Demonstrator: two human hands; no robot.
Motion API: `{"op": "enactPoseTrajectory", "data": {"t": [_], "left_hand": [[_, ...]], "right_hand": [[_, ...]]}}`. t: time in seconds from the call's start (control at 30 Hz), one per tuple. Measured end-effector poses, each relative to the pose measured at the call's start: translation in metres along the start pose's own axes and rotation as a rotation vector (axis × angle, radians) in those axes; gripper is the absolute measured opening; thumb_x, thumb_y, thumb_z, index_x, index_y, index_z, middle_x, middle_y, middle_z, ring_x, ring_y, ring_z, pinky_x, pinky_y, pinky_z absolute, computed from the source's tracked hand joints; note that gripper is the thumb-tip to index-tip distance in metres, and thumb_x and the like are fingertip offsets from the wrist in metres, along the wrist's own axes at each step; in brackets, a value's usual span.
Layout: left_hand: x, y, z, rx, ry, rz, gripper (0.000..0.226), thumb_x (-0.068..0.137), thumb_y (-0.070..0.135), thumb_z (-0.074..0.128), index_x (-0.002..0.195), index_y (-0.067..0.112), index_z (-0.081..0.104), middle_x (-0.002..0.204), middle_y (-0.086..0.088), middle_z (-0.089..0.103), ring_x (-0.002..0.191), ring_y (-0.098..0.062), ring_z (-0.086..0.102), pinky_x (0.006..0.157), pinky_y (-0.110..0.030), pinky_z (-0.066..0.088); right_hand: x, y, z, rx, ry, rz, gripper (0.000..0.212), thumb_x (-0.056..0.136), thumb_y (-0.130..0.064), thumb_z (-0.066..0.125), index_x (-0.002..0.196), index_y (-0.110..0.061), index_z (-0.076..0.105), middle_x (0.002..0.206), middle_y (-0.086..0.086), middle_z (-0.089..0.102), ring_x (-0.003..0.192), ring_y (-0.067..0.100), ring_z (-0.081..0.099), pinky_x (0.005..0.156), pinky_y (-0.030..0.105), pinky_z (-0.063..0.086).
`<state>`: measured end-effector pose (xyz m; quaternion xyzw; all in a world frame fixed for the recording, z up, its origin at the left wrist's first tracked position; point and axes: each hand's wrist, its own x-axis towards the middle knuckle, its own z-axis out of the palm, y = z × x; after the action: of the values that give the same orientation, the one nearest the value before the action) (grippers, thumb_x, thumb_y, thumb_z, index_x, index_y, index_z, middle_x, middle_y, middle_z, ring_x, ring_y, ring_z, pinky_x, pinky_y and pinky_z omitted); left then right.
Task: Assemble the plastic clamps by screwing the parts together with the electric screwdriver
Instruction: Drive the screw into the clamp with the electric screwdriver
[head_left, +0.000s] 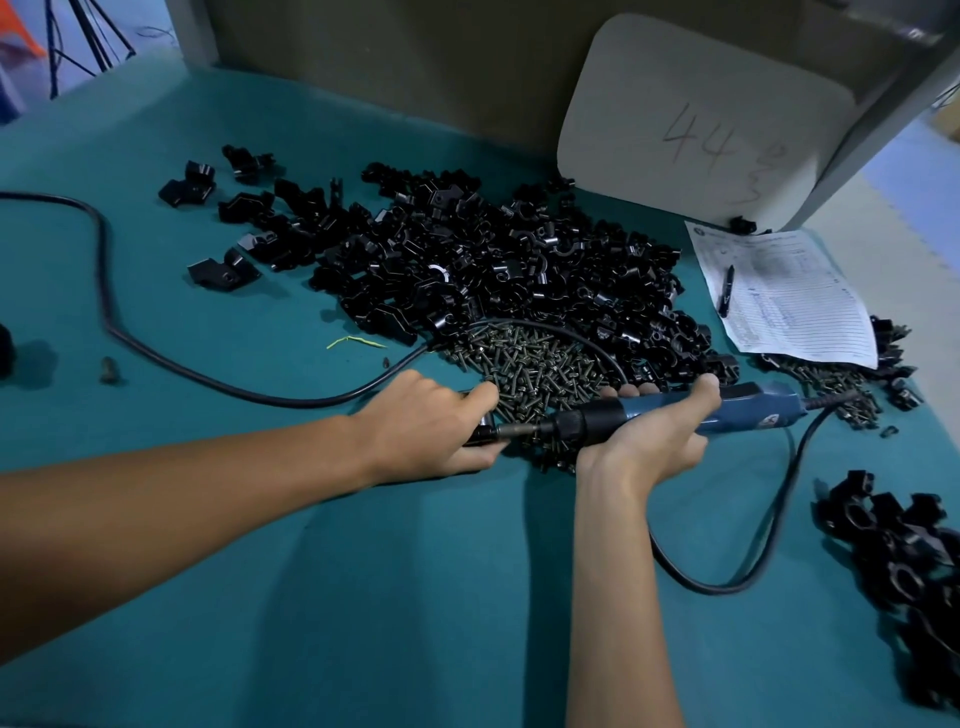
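1. Wrapped round the blue screwdriver (748, 408), the right hand (649, 441) holds it firmly, thumb over the top. The tool lies level with its nose toward nine o'clock. Its cord (779, 519) loops slack at five o'clock, so it should not tug.
2. Pinching a small black clamp (480, 435) between thumb and curled fingers, the left hand (431, 421) holds it low over the green table (311, 571), at nine o'clock from the tool. Most of the clamp is hidden by the fingers.
3. The bit (519, 429) meets the clamp. It looks best to line it up dead straight with the screw, as a tilt would probably slip or cross-thread the plastic.
4. Push gently along the tool, and brace the clamp against that push with the left fingers clear of the tip.
5. Stop as soon as the screw head seats, because plastic threads likely strip quickly.
6. For the next one, the heap of screws (540, 358) lies just beyond the hands at twelve o'clock.
7. Farther off, the pile of loose black parts (467, 260) spreads from eleven to one o'clock.
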<state>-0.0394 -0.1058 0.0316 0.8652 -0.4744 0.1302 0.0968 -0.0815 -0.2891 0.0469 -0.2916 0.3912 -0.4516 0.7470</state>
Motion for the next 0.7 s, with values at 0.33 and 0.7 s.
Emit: {"op": "enactPoseTrajectory", "data": {"t": [0.33,0.7], "left_hand": [[0.0001,-0.0023,0.0064,0.042,0.044,0.030,0.041,0.092,0.049,0.061,0.090,0.009,0.054,0.046,0.002,0.051,0.037,-0.026,0.047,0.045,-0.023,0.008],[-0.0001,-0.0002,0.0008,-0.003,0.020,0.023,0.041,0.081,0.043,0.076,0.080,0.007,0.055,0.040,0.004,0.046,0.030,-0.021,0.030,0.045,-0.015,0.005]], "right_hand": [[0.0004,0.0011,-0.0002,0.013,-0.001,0.002,0.041,0.089,-0.043,0.067,0.115,-0.014,0.056,0.081,0.013,0.058,0.059,0.025,0.057,0.059,0.039,0.055],[-0.0003,0.0007,0.0010,0.026,-0.009,-0.002,0.040,0.089,-0.042,0.067,0.115,-0.013,0.056,0.080,0.013,0.056,0.059,0.025,0.055,0.058,0.039,0.053]]}}
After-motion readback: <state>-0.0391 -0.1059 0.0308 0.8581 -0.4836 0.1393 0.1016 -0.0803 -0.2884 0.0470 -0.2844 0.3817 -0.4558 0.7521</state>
